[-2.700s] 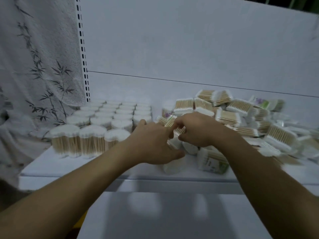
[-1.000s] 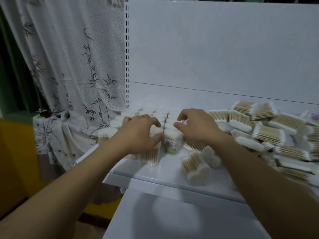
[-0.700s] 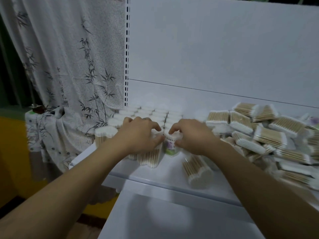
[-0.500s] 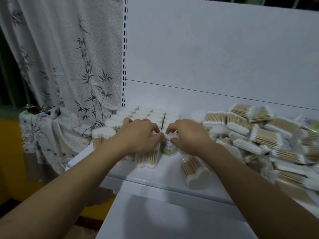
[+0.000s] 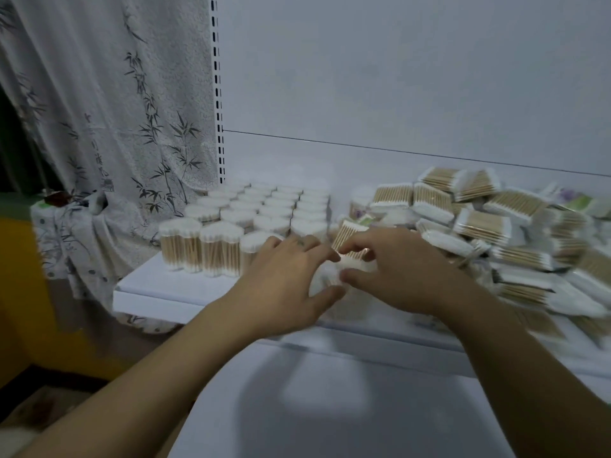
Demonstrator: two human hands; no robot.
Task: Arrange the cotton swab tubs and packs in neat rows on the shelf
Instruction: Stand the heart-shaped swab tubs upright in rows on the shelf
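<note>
Two of your hands, left hand [image 5: 284, 276] and right hand [image 5: 400, 269], curled round one swab tub [image 5: 327, 280], shelf [image 5: 158, 287] front edge, just beside the rows [image 5: 264, 209], white end up, sticks roughly vertical, label writing too blurry

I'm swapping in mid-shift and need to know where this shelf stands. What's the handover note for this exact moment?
Hands: left hand and right hand both grip one loose tub between them near the front of the shelf; blur hides finer detail.
Done: upright tubs stand in neat rows on the shelf's left side.
Left: seat the loose tub beside the front row, then sort the jumbled pile of packs on the right, probably into rows too.
</note>
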